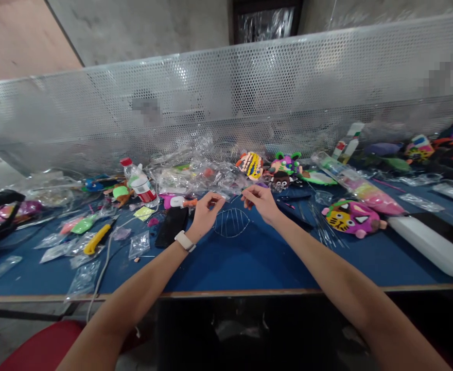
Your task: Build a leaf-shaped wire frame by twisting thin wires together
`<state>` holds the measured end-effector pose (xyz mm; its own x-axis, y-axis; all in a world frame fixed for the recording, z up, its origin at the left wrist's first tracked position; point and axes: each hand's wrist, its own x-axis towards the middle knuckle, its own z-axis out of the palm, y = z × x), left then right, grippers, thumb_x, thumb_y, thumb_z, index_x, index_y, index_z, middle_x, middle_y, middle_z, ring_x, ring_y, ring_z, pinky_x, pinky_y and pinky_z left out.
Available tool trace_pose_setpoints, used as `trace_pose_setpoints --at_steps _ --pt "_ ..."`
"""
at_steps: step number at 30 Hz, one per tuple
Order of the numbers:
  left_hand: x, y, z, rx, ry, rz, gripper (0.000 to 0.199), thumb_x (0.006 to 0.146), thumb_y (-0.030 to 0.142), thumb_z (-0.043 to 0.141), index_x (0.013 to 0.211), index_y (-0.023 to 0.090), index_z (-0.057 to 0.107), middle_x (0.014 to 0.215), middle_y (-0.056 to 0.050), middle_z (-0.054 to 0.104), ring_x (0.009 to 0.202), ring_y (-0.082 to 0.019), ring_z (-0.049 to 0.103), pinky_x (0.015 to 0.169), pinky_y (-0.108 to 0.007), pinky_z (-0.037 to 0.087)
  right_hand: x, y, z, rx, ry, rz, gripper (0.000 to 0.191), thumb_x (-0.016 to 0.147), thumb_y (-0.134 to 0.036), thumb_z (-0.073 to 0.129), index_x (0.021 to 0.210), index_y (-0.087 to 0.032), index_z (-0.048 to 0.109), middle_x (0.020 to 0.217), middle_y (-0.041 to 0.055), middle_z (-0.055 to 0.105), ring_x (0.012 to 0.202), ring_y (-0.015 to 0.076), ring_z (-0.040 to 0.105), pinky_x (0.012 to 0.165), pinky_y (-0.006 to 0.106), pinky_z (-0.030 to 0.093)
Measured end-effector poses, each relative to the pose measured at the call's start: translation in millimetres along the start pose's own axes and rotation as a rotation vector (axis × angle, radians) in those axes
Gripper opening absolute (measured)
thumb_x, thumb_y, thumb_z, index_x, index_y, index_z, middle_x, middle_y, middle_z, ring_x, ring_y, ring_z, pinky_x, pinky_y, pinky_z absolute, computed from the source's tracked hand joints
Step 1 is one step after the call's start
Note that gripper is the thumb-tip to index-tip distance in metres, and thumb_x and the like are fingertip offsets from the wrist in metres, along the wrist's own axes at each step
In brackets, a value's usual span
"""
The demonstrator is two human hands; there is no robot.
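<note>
A leaf-shaped wire frame (232,223) with several thin cross wires lies on the blue table, between and just below my hands. My left hand (207,210), with a pale watch on its wrist, is closed in a pinch at the upper left of the frame. My right hand (260,203) is pinched too, at the upper right. A thin wire seems to run between the fingertips, but it is too fine to tell which hand grips it. Left of my left hand lies a black phone (172,226).
Behind are crumpled plastic bags (195,172) and colourful clay figures (286,164). A bottle (139,181) and yellow cutter (97,239) are at the left. Loose wires (324,226), a tiger-faced clay piece (352,218) and a white device (429,245) lie to the right.
</note>
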<state>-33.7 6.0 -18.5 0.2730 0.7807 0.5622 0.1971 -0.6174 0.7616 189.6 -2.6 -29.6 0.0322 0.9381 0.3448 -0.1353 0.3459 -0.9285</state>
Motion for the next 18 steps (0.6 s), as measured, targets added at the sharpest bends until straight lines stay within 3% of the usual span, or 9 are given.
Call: trace_pose_setpoints --at_steps 6,10,13,16,18 --pt "-1 -4 -2.2 0.104 -0.016 0.049 0.015 0.099 0.030 0.069 0.089 0.019 0.071 0.089 -0.004 0.071 0.082 -0.018 0.066 0.075 -0.030 0.054 -11 -10 6 -0.260 -0.032 -0.145 0.040 0.090 -0.062 0.075 0.085 -0.022 0.071 0.077 0.0026 0.074 0.055 0.0163 0.064 0.054 0.030 0.050" --pt "-2 -4 -4.2 0.236 -0.092 0.176 0.014 0.101 0.028 0.069 0.090 0.020 0.075 0.091 -0.005 0.072 0.082 -0.018 0.067 0.079 -0.033 0.055 -14 -13 7 -0.478 -0.133 -0.250 0.026 0.099 -0.049 0.068 0.091 -0.025 0.076 0.081 0.0017 0.076 0.057 0.0165 0.067 0.065 0.033 0.053" --pt "-3 -7 -3.7 0.320 -0.131 0.295 0.013 0.102 0.026 0.069 0.091 0.020 0.076 0.093 -0.005 0.072 0.086 -0.020 0.068 0.082 -0.035 0.056 -15 -9 10 -0.630 -0.168 -0.312 0.026 0.102 -0.046 0.065 0.094 -0.026 0.079 0.082 0.0027 0.077 0.065 0.0192 0.069 0.072 0.035 0.055" --pt "-5 -9 -2.4 0.411 -0.187 0.341 0.013 0.102 0.024 0.069 0.091 0.020 0.075 0.093 -0.006 0.071 0.087 -0.021 0.067 0.084 -0.036 0.055 -16 -6 14 -0.688 -0.193 -0.360 0.029 0.104 -0.046 0.062 0.096 -0.026 0.081 0.092 0.0057 0.081 0.081 0.0230 0.074 0.078 0.037 0.055" --pt "-5 -7 -1.8 0.415 -0.186 0.329 0.013 0.102 0.023 0.068 0.091 0.020 0.074 0.094 -0.006 0.070 0.088 -0.020 0.067 0.084 -0.035 0.055 -17 -8 16 -0.667 -0.192 -0.343 0.029 0.103 -0.046 0.062 0.095 -0.026 0.080 0.091 0.0057 0.081 0.082 0.0232 0.075 0.078 0.037 0.056"
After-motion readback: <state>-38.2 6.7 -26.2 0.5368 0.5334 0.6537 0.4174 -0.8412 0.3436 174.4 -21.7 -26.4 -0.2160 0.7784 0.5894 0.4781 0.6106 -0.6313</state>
